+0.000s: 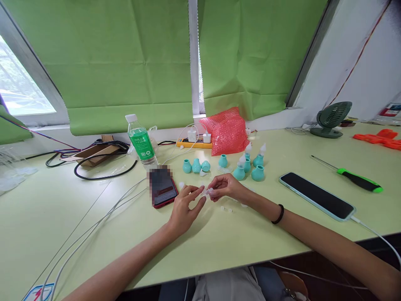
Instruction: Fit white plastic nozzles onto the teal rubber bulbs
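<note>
Above the table's middle, my right hand (226, 186) pinches a small translucent white plastic piece (207, 192) between thumb and fingertips. From the other side, the thumb and index finger of my left hand (184, 209) close around the same piece. Its exact shape is too small to make out. Just beyond my hands stand several turquoise bulb-shaped pots (258, 173), some topped with a white pointed nozzle (262, 149). One turquoise pot (206, 166) appears tipped over. Small white caps (230, 210) lie by my right wrist.
Left of my hands lies a red-edged phone (163, 188), with a water bottle (142, 142) behind it. Red bubble wrap (230, 131) and a power strip (194, 144) sit by the window. Rightward are another phone (316, 195), a screwdriver (347, 174) and a fan (332, 119).
</note>
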`<state>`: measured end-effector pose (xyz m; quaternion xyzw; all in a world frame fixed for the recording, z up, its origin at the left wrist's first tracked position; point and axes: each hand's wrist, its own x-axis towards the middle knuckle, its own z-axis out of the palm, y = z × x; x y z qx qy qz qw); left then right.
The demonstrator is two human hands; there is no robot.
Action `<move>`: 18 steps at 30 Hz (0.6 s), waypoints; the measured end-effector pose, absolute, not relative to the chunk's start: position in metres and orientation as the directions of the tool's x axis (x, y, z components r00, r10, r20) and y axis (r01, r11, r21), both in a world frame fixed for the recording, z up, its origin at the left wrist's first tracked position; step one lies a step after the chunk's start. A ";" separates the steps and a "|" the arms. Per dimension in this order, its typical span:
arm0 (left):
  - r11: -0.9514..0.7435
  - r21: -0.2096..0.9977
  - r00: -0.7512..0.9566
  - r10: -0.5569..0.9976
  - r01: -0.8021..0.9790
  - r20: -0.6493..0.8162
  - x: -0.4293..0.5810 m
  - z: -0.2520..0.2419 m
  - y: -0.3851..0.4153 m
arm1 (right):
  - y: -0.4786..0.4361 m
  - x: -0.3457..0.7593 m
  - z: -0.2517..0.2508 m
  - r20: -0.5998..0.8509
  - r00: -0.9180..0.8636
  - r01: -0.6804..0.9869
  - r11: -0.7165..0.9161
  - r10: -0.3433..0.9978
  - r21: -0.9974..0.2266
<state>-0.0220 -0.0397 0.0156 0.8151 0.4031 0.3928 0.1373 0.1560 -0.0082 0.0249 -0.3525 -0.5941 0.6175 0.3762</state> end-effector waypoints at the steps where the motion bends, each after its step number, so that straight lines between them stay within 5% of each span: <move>1: -0.649 0.518 0.375 0.753 0.557 0.541 -0.022 0.016 -0.040 | -0.008 0.156 0.024 0.004 -0.465 -0.050 -0.021 0.885 -0.998; 7: -0.714 0.424 0.416 0.681 0.557 0.602 -0.022 0.015 -0.038 | -0.007 0.156 0.022 -0.029 -0.452 -0.080 -0.073 0.892 -0.994; 18: -0.690 0.550 0.380 0.721 0.471 0.579 -0.021 0.012 -0.038 | -0.009 0.151 0.018 -0.059 -0.414 -0.148 -0.131 0.908 -0.980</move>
